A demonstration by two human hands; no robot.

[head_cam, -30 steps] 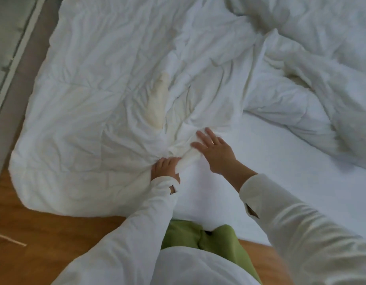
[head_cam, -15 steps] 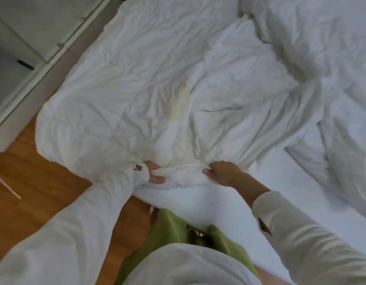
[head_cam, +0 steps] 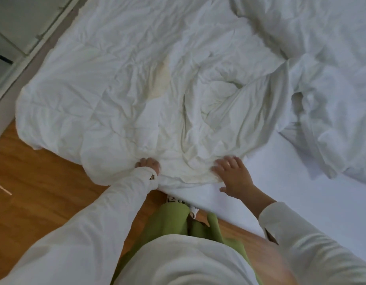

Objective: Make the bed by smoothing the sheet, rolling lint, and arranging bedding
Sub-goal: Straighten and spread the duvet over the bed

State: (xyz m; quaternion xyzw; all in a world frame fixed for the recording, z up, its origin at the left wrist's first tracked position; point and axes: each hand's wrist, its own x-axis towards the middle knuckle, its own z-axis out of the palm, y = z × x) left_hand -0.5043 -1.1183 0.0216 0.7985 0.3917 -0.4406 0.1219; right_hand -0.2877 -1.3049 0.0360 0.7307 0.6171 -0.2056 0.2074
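Wooden floor (head_cam: pixel 40 194) ran along the near edge of the bed, where one crumpled white duvet (head_cam: pixel 124 95) lay over the smooth white sheet (head_cam: pixel 301 202) — its corner hanging past the mattress toward the floor. Half a second before, both hands had pinched the duvet's near edge close together; now they sat further apart. The left hand (head_cam: pixel 148 163) was curled shut on the duvet's hem, mostly hidden by its white sleeve (head_cam: pixel 108 214). The right hand (head_cam: pixel 233 175) had let go and lay flat — fingers spread, palm down — across the duvet's edge and the sheet beside it. One yellowish stain (head_cam: pixel 162 79) showed on the duvet. Two hands, two sleeves, one pair of green trousers (head_cam: pixel 169 221).
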